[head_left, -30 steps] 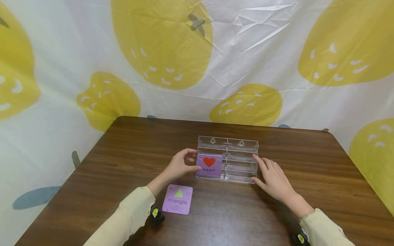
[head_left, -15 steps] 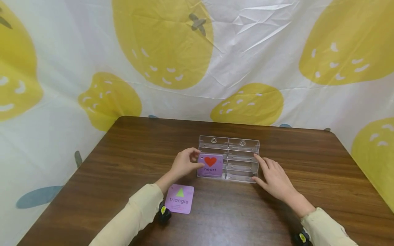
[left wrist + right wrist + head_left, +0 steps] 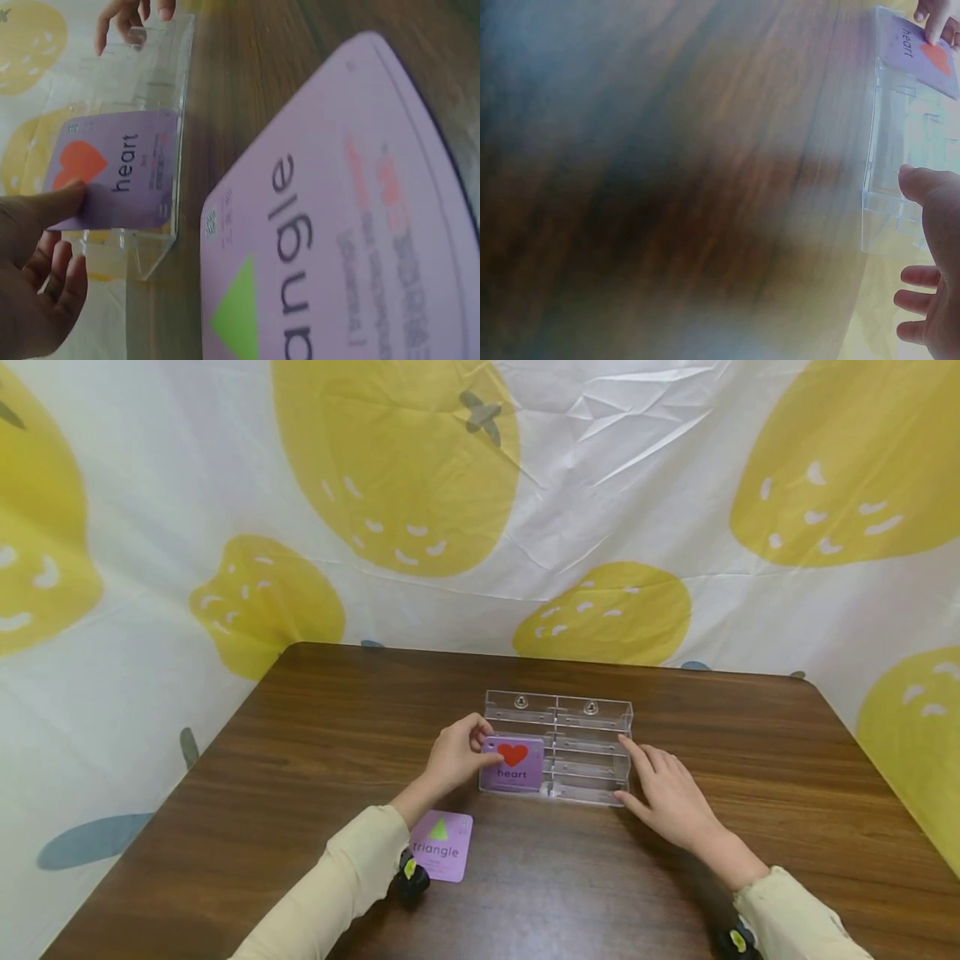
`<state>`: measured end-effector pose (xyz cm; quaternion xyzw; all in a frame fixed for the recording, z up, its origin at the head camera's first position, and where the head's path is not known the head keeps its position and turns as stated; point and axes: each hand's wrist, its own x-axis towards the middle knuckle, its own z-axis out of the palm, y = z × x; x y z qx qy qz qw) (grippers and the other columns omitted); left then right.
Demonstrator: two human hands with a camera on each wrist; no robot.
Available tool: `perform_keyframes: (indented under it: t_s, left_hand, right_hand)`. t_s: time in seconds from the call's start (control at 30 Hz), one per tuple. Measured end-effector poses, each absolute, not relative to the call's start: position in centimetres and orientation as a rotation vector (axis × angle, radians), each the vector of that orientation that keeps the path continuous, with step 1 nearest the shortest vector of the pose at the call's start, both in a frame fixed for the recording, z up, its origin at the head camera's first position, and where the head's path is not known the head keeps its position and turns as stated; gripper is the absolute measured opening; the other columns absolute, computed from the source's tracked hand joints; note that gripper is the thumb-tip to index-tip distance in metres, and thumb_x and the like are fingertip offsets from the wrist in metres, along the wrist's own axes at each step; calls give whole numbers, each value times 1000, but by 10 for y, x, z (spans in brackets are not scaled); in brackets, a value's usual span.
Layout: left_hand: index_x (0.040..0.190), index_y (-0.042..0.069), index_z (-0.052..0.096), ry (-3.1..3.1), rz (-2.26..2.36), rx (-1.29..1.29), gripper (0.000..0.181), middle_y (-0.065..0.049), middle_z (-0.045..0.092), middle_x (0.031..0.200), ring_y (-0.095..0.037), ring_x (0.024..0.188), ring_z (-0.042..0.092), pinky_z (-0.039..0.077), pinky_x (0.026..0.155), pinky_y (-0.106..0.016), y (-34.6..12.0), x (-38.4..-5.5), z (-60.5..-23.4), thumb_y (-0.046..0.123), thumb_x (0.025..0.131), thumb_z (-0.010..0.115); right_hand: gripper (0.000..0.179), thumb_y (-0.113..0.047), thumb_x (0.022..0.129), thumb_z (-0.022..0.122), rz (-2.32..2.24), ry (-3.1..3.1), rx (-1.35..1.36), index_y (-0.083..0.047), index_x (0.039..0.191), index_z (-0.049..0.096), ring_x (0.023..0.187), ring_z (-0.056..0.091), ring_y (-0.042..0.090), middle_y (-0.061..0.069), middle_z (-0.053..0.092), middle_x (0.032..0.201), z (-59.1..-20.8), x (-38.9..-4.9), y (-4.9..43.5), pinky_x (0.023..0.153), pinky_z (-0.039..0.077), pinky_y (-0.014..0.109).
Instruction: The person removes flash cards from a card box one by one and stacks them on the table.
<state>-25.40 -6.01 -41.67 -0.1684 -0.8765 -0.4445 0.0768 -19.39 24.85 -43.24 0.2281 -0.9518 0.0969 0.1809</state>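
Note:
A purple flash card (image 3: 522,772) with a red heart and the word "heart" stands in the lower left pocket of a clear plastic card rack (image 3: 592,723). My left hand (image 3: 456,753) pinches its left edge, thumb on the front face over the heart and fingers behind, as the left wrist view shows. At the rack's right side, my right hand (image 3: 669,797) rests its thumb and forefinger against the edge, fingers extended. A second purple flash card (image 3: 447,853), printed with a green triangle and the word "triangle", lies face up on the table, partly covered by my left wrist.
The rack stands on a brown wood-grain table (image 3: 570,893). A white curtain (image 3: 420,610) with big yellow lemons hangs behind and along both sides. Black wrist cameras sit at both cuffs, the left one (image 3: 411,878) overlapping the triangle card.
My left hand has shifted slightly right, its thumb reaching further onto the heart card's face. My left cuff now covers more of the triangle card. The right hand keeps its place on the rack.

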Motion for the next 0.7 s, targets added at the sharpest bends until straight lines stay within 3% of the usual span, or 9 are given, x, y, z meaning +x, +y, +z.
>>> perform_keyframes:
  t_s: [0.7]
  left_hand:
    - [80, 3, 64, -2525, -1385, -694, 15, -4, 62, 71, -8, 61, 53, 47, 57, -20, -70, -266, -422, 8, 71, 76]
  right_hand:
    - [78, -27, 78, 71, 266, -2662, 648, -3, 139, 28, 102, 48, 40, 24, 50, 112, -433, -194, 248, 89, 36, 53]
